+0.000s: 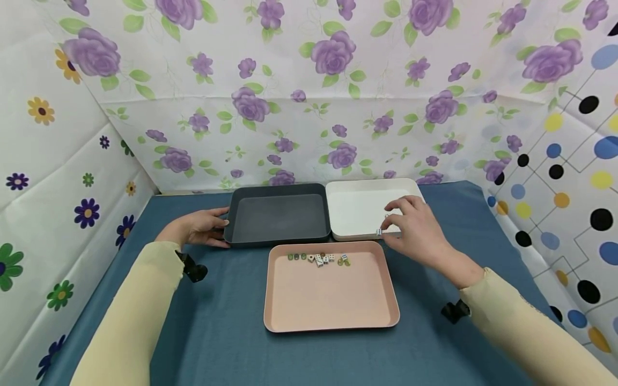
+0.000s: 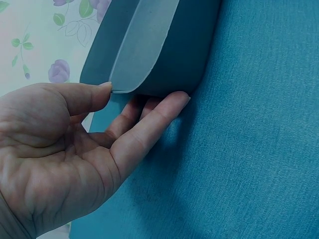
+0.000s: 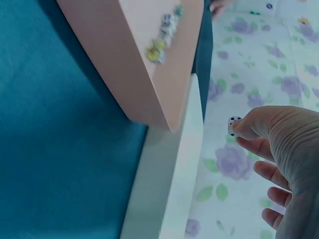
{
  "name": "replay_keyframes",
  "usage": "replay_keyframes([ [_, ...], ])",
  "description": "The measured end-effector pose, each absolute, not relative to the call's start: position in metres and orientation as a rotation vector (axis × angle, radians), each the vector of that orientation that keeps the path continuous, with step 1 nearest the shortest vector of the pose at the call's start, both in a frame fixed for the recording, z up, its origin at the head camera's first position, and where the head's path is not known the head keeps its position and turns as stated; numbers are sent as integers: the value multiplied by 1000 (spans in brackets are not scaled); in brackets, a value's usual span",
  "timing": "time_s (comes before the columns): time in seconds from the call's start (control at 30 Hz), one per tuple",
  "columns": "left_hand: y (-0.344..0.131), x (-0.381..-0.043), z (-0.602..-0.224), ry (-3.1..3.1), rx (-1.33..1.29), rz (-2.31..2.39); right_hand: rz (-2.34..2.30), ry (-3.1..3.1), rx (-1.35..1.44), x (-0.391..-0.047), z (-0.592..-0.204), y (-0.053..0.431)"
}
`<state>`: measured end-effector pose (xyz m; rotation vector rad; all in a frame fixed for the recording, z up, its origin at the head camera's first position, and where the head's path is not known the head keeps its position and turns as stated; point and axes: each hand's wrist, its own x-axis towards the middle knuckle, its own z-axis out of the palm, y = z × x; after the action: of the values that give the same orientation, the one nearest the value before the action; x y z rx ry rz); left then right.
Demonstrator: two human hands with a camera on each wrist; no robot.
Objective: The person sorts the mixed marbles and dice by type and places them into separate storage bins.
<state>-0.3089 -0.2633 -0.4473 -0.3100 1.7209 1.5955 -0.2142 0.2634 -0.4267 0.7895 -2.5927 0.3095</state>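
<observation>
My right hand (image 1: 417,230) pinches a small white die (image 3: 233,126) with dark blue dots between thumb and forefinger. It hovers at the front edge of the white tray (image 1: 352,193); another small white thing shows between the fingers, too small to name. My left hand (image 1: 200,228) touches the left end of the dark grey tray (image 1: 277,242), its thumb tip at the rim and its extended fingers against the outer wall (image 2: 184,55). In the pink tray (image 1: 333,305), several white dice (image 1: 325,260) lie along the far side, with small green pieces (image 1: 296,257) to either side.
The dark grey and white trays stand side by side at the back, with the pink tray in front. A blue cloth (image 1: 232,332) covers the table. Flowered sheeting (image 1: 289,107) hangs behind, and patterned sheets stand at left and right.
</observation>
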Motion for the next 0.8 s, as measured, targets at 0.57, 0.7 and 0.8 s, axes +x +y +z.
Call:
replay_keyframes([
  [0.57,-263,-308,-447,1722,-311,1595,323,-2763,492,-250,-414,301],
  [0.7,-263,-308,-447,1724,-305,1591,348,-2799,437,-257,-416,308],
  [0.8,-263,-308,-447,1727,-303,1589,354,-2811,413,-261,-418,312],
])
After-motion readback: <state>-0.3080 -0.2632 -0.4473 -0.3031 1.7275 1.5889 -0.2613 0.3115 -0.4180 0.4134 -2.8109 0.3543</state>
